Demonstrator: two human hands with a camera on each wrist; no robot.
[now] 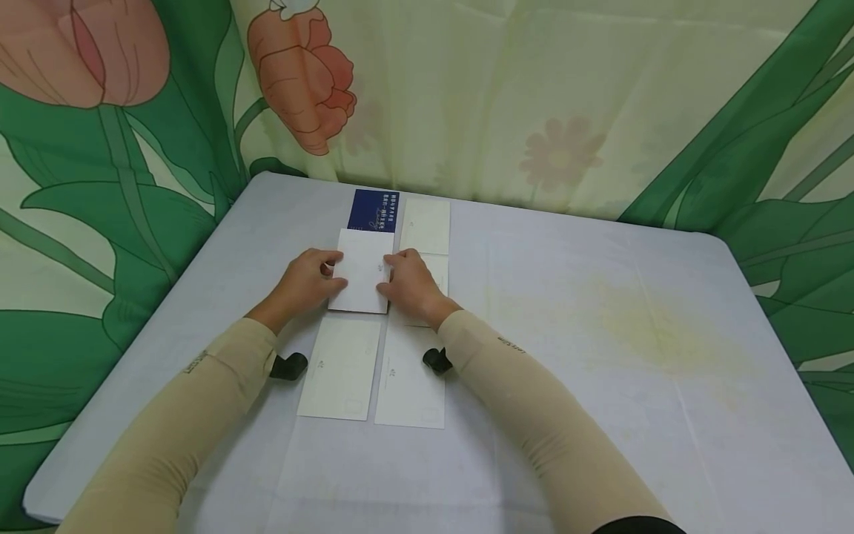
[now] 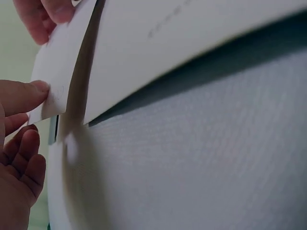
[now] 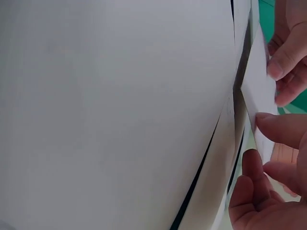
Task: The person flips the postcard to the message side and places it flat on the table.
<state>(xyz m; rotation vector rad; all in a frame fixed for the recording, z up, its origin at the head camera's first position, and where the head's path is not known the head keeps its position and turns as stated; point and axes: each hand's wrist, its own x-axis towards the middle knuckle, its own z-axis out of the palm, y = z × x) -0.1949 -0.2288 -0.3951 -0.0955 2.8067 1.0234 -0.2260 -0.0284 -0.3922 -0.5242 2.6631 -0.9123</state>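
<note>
A white postcard (image 1: 362, 271) is held between both hands, raised a little over the table. My left hand (image 1: 303, 282) pinches its left edge between thumb and fingers. On the opposite edge, my right hand (image 1: 415, 285) pinches it the same way. Just beyond the held card lies a dark blue postcard (image 1: 370, 210) with white writing, its near end covered. In the left wrist view the left thumb (image 2: 26, 96) presses the card's face. The right wrist view shows the right thumb (image 3: 280, 128) on the same card, which stands apart from those below.
Cream postcards lie in two columns: one at the near left (image 1: 336, 371), one at the near right (image 1: 412, 382), one at the far right (image 1: 425, 226), and one partly under the right hand (image 1: 437, 268). A white cloth covers the table (image 1: 600, 356). Behind hangs a flowered curtain (image 1: 467, 96).
</note>
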